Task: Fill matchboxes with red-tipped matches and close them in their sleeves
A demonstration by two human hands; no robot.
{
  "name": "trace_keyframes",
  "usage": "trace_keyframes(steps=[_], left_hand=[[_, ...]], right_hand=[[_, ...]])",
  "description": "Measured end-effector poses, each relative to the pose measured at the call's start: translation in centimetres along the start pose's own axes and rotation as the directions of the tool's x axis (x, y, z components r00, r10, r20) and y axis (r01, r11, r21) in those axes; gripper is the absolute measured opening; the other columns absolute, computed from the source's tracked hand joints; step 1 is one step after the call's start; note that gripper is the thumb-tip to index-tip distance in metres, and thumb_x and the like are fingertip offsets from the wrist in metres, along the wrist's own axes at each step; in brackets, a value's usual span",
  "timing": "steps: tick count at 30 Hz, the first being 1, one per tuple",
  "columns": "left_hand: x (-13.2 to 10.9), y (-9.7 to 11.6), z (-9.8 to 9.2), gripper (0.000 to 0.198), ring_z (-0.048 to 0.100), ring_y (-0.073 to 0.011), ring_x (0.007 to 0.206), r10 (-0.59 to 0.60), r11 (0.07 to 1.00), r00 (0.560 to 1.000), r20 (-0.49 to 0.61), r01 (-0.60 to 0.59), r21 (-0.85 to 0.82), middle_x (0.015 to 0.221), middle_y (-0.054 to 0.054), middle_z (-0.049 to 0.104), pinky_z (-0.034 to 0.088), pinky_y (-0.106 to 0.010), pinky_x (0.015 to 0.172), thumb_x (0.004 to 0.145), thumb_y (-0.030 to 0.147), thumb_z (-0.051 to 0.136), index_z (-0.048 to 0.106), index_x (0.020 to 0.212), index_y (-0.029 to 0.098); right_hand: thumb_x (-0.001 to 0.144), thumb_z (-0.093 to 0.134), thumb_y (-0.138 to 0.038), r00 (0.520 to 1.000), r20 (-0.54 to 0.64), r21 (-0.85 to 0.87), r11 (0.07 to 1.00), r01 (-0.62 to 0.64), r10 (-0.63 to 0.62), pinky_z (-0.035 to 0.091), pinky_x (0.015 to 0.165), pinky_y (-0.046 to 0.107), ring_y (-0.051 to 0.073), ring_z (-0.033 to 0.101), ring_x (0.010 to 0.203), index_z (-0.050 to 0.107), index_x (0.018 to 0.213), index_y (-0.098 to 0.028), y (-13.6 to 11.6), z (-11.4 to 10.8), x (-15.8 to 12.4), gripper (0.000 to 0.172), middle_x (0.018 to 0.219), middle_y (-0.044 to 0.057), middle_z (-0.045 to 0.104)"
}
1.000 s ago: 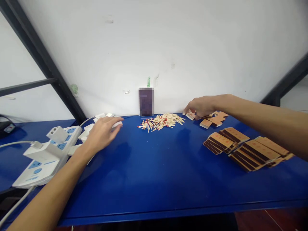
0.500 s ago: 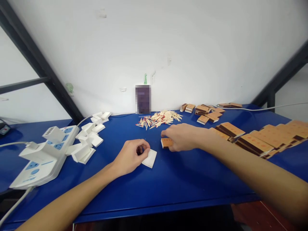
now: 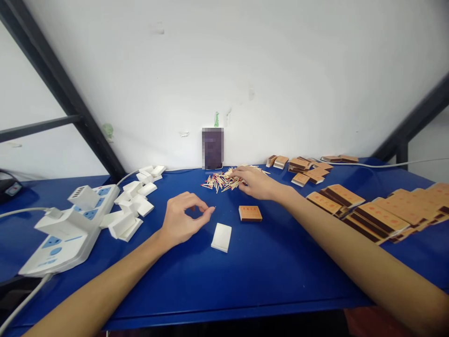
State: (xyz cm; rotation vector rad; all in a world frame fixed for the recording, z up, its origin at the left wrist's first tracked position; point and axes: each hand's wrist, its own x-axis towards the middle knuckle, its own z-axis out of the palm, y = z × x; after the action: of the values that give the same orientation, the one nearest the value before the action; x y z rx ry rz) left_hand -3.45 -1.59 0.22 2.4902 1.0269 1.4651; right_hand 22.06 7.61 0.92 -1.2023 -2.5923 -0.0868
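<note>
My left hand [image 3: 185,219] hovers left of a small white matchbox tray [image 3: 221,237]. Its thumb and index finger meet in a pinch; anything between the tips is too small to make out. Over the right part of a heap of loose matches [image 3: 219,182] reaches my right hand [image 3: 255,181]. Its fingers rest at the matches, with the thumb apart from them. A single orange matchbox [image 3: 250,213] lies flat between that hand and the white tray.
Several white trays [image 3: 135,196] are piled on the left beside a power strip [image 3: 80,243] with plugs. Stacked matchboxes [image 3: 382,213] fill the right side, and more matchboxes [image 3: 308,171] lie near the wall. A dark pixelated rectangle [image 3: 213,149] stands behind the matches.
My right hand has left the orange matchbox and moved up to the match heap. My left hand has lifted off the white tray, which lies uncovered.
</note>
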Motion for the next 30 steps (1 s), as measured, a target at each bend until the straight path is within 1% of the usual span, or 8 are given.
trace_keyframes(steps=[3,6,10,13,15,18,23,30], left_hand=[[-0.1,0.0,-0.5,0.010,0.052,-0.0105,0.053,0.144,0.990,0.989,-0.016,-0.144,0.014,0.061,0.001,0.064,0.043,-0.025,0.053,0.075,0.022,0.068,0.062,0.068,0.018],[-0.2,0.3,-0.8,0.010,0.060,-0.0155,0.064,0.244,0.970,0.954,0.177,-0.237,-0.062,0.075,-0.004,0.069,0.049,-0.029,0.060,0.072,0.023,0.061,0.065,0.080,0.018],[-0.2,0.8,-0.8,0.027,0.066,-0.0219,0.092,0.311,0.948,0.809,0.499,-0.300,-0.106,0.109,-0.010,0.070,0.052,-0.036,0.084,0.080,0.022,0.053,0.067,0.103,0.018],[-0.2,1.1,-0.8,0.036,0.064,-0.0234,0.101,0.273,0.949,0.725,0.632,-0.309,-0.056,0.119,-0.010,0.066,0.049,-0.040,0.094,0.083,0.021,0.051,0.064,0.116,0.018],[-0.2,1.2,-0.8,0.036,0.064,-0.0229,0.098,0.251,0.950,0.699,0.669,-0.312,-0.031,0.115,-0.010,0.066,0.048,-0.039,0.093,0.084,0.021,0.051,0.064,0.117,0.018],[-0.3,1.4,-0.6,0.032,0.063,-0.0220,0.091,0.227,0.950,0.702,0.675,-0.311,0.004,0.108,-0.010,0.066,0.049,-0.036,0.086,0.086,0.028,0.052,0.065,0.113,0.017],[-0.6,2.0,-0.2,0.035,0.062,-0.0206,0.079,0.151,0.961,0.742,0.653,-0.265,0.079,0.087,-0.006,0.066,0.042,-0.035,0.078,0.087,0.047,0.057,0.065,0.103,0.017],[0.0,1.0,-0.9,0.029,0.058,-0.0142,0.064,-0.014,0.997,0.800,0.599,-0.035,0.070,0.077,0.000,0.067,0.034,-0.036,0.078,0.090,0.041,0.051,0.062,0.104,0.019]], right_hand=[[0.084,0.048,-0.006,1.000,0.013,-0.024,1.000,0.016,-0.016,0.042,0.101,0.042,0.027,0.055,0.117,0.064,0.121,-0.015,-0.3,0.3,0.0,0.041,0.123,0.013,0.064],[0.082,0.046,-0.001,0.998,0.057,-0.046,0.999,0.010,-0.007,0.042,0.098,0.040,0.026,0.056,0.115,0.068,0.113,-0.014,-0.5,0.3,-0.1,0.040,0.119,0.014,0.066],[0.091,0.044,-0.007,0.997,0.064,-0.102,0.994,-0.038,0.044,0.040,0.096,0.041,0.027,0.055,0.113,0.068,0.114,-0.014,-0.3,0.7,-0.3,0.034,0.120,0.015,0.064],[0.098,0.040,-0.018,0.996,0.057,-0.136,0.989,-0.063,0.071,0.039,0.094,0.044,0.028,0.054,0.113,0.069,0.110,-0.015,-0.4,0.8,-0.3,0.031,0.119,0.016,0.063],[0.099,0.041,-0.021,0.996,0.064,-0.141,0.988,-0.054,0.064,0.038,0.093,0.045,0.029,0.055,0.112,0.070,0.106,-0.015,-0.6,0.7,-0.3,0.031,0.117,0.016,0.063],[0.099,0.043,-0.024,0.995,0.084,-0.133,0.991,-0.034,0.045,0.038,0.090,0.043,0.029,0.056,0.109,0.071,0.102,-0.015,-1.0,0.4,-0.3,0.029,0.112,0.015,0.065],[0.097,0.050,-0.023,0.994,0.107,-0.055,0.998,0.041,-0.034,0.039,0.087,0.037,0.024,0.059,0.100,0.072,0.099,-0.014,-2.8,-0.1,-0.1,0.024,0.102,0.012,0.068],[0.094,0.055,-0.021,0.982,0.127,0.033,0.990,0.138,-0.141,0.039,0.078,0.033,0.023,0.061,0.093,0.074,0.099,-0.016,-6.6,-0.3,-0.4,0.021,0.101,0.011,0.068]])
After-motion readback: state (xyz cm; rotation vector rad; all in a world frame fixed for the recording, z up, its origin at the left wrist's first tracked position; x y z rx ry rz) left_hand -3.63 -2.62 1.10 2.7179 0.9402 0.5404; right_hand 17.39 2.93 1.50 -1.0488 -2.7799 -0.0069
